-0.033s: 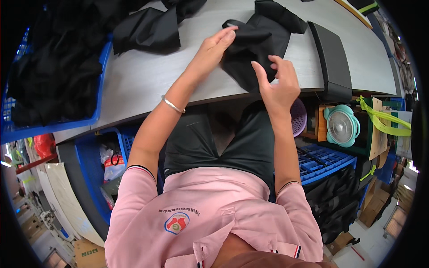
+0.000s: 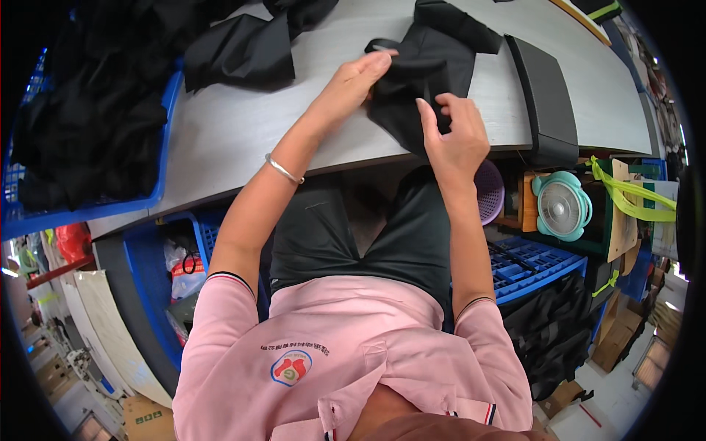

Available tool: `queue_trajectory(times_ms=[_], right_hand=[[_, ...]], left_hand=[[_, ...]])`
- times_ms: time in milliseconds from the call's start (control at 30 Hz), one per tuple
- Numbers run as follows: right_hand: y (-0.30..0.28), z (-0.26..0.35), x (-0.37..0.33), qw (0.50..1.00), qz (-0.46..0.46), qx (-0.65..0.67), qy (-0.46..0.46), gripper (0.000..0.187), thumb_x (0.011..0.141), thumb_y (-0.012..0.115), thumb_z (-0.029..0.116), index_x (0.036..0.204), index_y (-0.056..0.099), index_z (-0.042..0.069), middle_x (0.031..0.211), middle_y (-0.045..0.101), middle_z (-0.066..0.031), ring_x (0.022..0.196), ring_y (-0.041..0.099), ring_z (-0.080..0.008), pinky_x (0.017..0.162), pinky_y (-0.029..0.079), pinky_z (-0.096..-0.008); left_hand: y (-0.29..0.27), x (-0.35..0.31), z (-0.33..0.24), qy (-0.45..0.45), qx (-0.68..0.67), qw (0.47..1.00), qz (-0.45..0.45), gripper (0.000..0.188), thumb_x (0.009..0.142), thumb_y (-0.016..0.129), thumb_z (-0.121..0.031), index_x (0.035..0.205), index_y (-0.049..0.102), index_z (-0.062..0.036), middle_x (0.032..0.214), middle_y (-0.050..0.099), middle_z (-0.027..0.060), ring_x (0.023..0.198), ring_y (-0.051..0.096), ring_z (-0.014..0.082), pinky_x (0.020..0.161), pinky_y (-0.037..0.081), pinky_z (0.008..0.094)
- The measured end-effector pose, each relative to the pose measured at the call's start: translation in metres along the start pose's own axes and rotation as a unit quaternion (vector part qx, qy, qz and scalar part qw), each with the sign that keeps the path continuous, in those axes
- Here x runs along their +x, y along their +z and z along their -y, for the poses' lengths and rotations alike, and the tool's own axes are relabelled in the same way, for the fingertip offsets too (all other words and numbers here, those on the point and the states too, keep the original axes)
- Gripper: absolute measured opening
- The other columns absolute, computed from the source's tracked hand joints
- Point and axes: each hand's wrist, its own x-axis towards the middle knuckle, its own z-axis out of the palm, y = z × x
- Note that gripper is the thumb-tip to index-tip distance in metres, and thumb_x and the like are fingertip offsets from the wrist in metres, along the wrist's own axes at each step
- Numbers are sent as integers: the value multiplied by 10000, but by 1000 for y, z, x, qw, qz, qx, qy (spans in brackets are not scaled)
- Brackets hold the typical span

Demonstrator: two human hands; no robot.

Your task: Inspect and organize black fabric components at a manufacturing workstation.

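A black fabric piece (image 2: 415, 70), partly folded over, lies on the pale table in front of me. At its left edge, my left hand (image 2: 357, 81) pinches the cloth with thumb and fingers close together. A small black loop of cloth stands up beside those fingertips. My right hand (image 2: 457, 136) is over the fabric's lower right part, its thumb and curled fingers apart. No cloth is visibly caught between them, and whether the fingertips touch the fabric is hard to see.
More black cloth (image 2: 239, 55) lies further left, beside a blue basket (image 2: 170, 110) heaped with black fabric. A dark grey box-like block (image 2: 546, 99) stands on the table at right. Below the table edge are a purple basket (image 2: 491, 192), a turquoise fan (image 2: 562, 206) and blue crates (image 2: 537, 268).
My right hand has shifted slightly to the left. The cloth near its thumb has creased upward a little. My left fingertips have moved slightly down and right.
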Motion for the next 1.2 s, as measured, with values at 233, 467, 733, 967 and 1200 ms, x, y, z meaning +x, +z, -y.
queue_trajectory(times_ms=[233,467,733,967,1200], right_hand=[[6,-20,-1,983,159,20,89,140,812,700,147,869,607,59,816,618,-63,781,633,-301,674,488,-402],[17,-17,-4,986,144,-54,57,177,793,649,121,951,601,59,913,651,-120,847,646,-357,722,506,-477],[-19,-28,8,986,4,-2,166,168,842,580,50,1009,597,55,849,663,-143,725,673,-336,646,522,-407],[-15,-23,-15,986,35,-6,161,254,892,670,118,1099,595,-9,959,664,-201,850,665,-373,744,517,-428],[-14,-13,-11,990,79,82,78,247,888,637,-20,1134,620,-38,930,634,-191,780,658,-339,659,512,-378]], left_hand=[[-2,19,3,-127,-94,970,187,391,963,657,-327,1184,664,-4,848,589,-29,615,447,31,563,401,184],[10,17,1,-97,-42,964,244,153,828,806,-159,881,674,-101,761,580,-94,692,485,4,615,391,180],[11,5,10,163,183,949,-197,102,821,718,-55,908,673,-27,634,587,-3,569,504,75,553,421,246],[19,-17,5,12,-107,993,-37,430,912,720,-148,1269,542,12,935,714,51,737,631,79,705,518,217],[23,-20,5,86,63,977,-182,445,792,746,-28,1194,559,5,845,633,34,591,621,82,532,508,238]])
